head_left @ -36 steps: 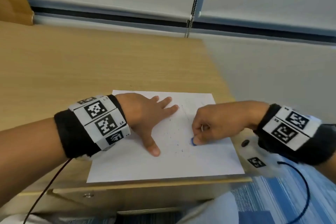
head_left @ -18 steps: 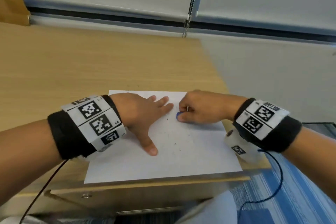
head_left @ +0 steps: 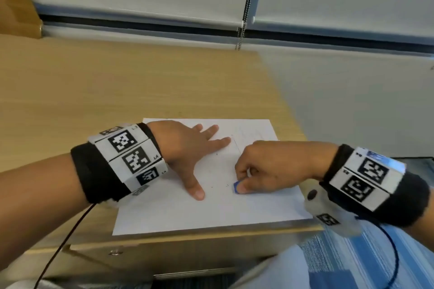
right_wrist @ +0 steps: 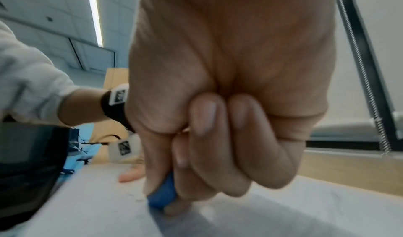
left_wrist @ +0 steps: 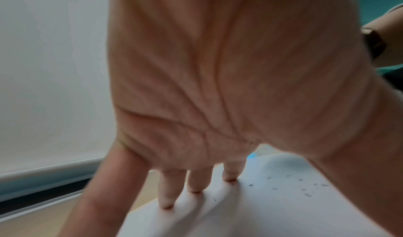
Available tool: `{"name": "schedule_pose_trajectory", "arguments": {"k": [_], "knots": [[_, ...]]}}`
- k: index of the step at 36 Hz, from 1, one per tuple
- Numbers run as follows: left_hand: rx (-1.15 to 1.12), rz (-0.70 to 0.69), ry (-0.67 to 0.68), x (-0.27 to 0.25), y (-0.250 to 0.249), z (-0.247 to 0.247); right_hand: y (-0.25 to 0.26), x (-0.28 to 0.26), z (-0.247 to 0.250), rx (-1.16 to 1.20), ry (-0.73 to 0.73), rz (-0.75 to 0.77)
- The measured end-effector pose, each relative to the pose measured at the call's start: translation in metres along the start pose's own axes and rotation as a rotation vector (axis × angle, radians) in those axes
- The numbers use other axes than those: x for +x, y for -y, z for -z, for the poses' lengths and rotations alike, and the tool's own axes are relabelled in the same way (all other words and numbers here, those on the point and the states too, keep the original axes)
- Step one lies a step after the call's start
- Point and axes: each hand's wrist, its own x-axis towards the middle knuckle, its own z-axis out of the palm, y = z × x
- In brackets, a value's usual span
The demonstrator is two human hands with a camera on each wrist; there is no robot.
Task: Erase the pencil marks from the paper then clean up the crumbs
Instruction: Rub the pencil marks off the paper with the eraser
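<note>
The paper (head_left: 164, 213) is white with faint grey pencil marks (head_left: 249, 135), and the eraser (head_left: 235, 187) is blue. The tabletop (head_left: 117, 91) is light wood-grain; the wristbands (head_left: 98, 171) are black with black-and-white square-code tags.

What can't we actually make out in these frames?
- Eraser: head view shows only a blue sliver; the right hand covers the rest.
- Pencil marks: head view, too faint to read.
- Paper under the left hand: hidden by the palm.
- Crumbs: left wrist view, blurred, uncountable.
- Eraser's contact face: right wrist view, motion blur.
</note>
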Motion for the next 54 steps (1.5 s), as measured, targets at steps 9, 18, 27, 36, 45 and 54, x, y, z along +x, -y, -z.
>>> {"name": "schedule_pose_trajectory", "arguments": {"k": [9, 18, 27, 36, 45, 54], "knots": [[-0.015, 0.008, -0.003, -0.001, 0.004, 0.000, 0.010, -0.030, -0.027, -0.019, -0.204, -0.068], [0.087, 0.013, 0.009, -0.005, 0.002, 0.007, 0.008, -0.065, -0.060, 0.015, -0.670, -0.487], [0.129, -0.027, -0.037, -0.010, 0.004, 0.005, 0.017, -0.047, -0.108, 0.258, -0.861, -0.410], [0.267, -0.214, -0.187, -0.021, -0.004, -0.006, 0.006, -0.040, -0.118, 0.339, -0.927, -0.458], [0.193, -0.466, -0.195, -0.020, -0.051, -0.040, 0.005, -0.036, -0.128, 0.474, -0.942, -0.545], [0.036, -0.120, -0.051, -0.019, 0.013, -0.028, 0.006, -0.039, -0.125, 0.512, -0.917, -0.548]]}}
